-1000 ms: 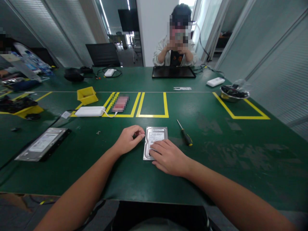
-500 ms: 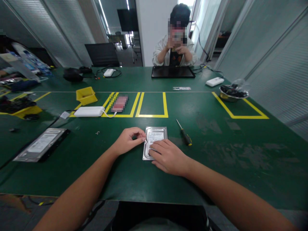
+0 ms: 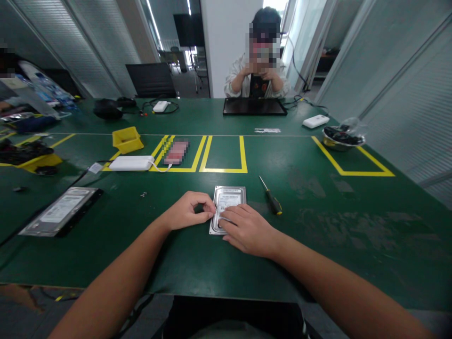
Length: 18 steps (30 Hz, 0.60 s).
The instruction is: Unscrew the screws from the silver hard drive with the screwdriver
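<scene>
A silver hard drive (image 3: 230, 190) with a white label lies flat on the green table in front of me. My right hand (image 3: 247, 230) covers its lower right part, palm down, the fingers bent over its face and the thumb by the bottom edge. At the drive's left edge, my left hand (image 3: 190, 210) has thumb and forefinger brought together in a pinch. Whatever may be between those fingertips is too small to make out. To the right of the drive lies a screwdriver (image 3: 271, 200) with a black and yellow handle, touched by neither hand.
A second hard drive (image 3: 63, 212) rests at left near a black cable. Tiny metal pieces, perhaps screws (image 3: 143, 194), lie nearby. Farther off are a white power bank (image 3: 131, 163), a yellow bin (image 3: 127, 140), a metal bowl (image 3: 341, 145) and a person (image 3: 259, 70) behind a black panel.
My left hand's fingertips have slid slightly down along the drive's left edge, toward me. My right hand stays where it was on the drive.
</scene>
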{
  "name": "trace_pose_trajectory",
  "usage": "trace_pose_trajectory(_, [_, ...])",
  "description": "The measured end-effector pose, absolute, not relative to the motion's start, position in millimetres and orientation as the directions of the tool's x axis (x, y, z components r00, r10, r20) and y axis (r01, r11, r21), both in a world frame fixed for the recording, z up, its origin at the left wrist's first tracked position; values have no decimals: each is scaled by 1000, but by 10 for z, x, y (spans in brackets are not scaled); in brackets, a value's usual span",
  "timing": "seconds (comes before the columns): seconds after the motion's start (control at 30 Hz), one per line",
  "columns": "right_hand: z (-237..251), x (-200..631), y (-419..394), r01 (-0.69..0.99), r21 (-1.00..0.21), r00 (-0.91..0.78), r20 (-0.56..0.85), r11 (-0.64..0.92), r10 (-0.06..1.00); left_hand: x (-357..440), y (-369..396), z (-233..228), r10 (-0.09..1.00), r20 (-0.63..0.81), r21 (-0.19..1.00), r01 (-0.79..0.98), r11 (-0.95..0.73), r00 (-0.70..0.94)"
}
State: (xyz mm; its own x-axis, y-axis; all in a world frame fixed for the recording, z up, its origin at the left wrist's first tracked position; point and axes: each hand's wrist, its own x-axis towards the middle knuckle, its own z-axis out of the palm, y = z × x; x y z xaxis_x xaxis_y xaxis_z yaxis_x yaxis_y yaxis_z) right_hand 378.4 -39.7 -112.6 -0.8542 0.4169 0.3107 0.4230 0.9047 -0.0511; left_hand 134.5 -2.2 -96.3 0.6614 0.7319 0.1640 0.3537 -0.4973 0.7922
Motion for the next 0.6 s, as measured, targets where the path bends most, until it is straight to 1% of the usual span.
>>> trace_pose_trajectory(0.13, [-1120, 3796, -380, 421, -50, -858, 303, 906, 415, 1351, -47, -933, 688, 176, 768, 339, -543, 704])
trace_pose_trajectory(0.33, [-1107, 3803, -354, 396, -40, -871, 300, 917, 389, 1346, -72, -926, 694, 167, 763, 354, -541, 700])
trace_pose_trajectory(0.47, [-1126, 3811, -345, 394, -44, -871, 300, 918, 388, 1332, -88, -885, 694, 104, 784, 371, -498, 713])
trace_pose_trajectory(0.6, [-1135, 3819, -342, 390, -64, -867, 310, 919, 389, 1323, -109, -855, 650, 23, 804, 372, -464, 760])
